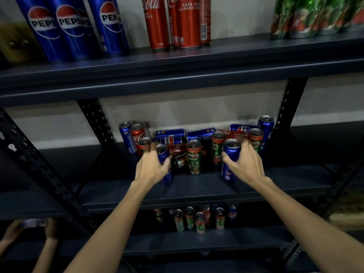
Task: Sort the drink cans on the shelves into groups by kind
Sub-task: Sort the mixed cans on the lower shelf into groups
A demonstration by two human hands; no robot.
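Both hands reach into the middle shelf [197,196] of a dark metal rack, each gripping an upright blue Pepsi can near the shelf's front edge: the left hand [151,166] curls around the left Pepsi can [164,154], the right hand [245,164] around the right Pepsi can [231,149]. Between them stands a green Milo can [194,156], with a jumble of mixed cans [177,137], some upright and some lying flat, piled toward the shelf's back edge. On the top shelf [236,56], blue Pepsi cans [69,26] stand grouped at left, red Coca-Cola cans [177,22] at centre and green cans [315,16] toward the right end. More cans [199,219] stand on the bottom shelf [197,241]. Another person's hands [29,229] show at lower left.
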